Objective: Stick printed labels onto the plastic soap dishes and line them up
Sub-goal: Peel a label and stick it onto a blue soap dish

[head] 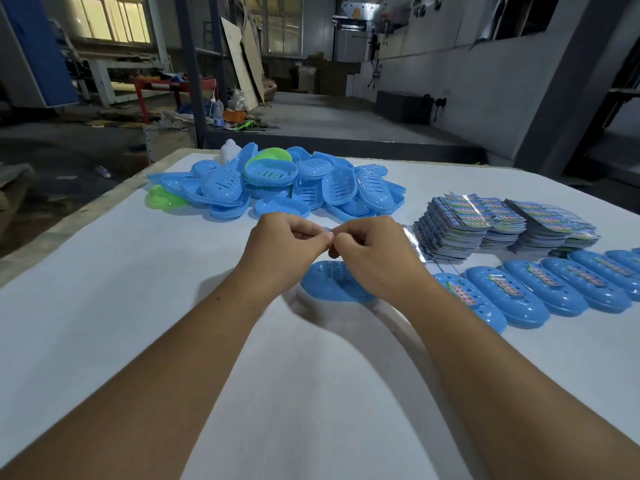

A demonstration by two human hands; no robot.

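1. White sheeting covers the bench in a dim workshop; beyond the hands lies a loose heap of blue and green slotted plastic soap dishes, which a careless reach could send sliding.
2. Left hand and right hand meet fingertip to fingertip, both pinching a small printed label, apparently peeling it; it could tear, curl or stick to itself.
3. Beneath them waits an unlabelled blue oval plastic dish; a hurried press risks a crooked label.
4. Right of the hands, the stacked printed label sheets and the row of labelled blue dishes sit near enough for a forearm to knock askew.
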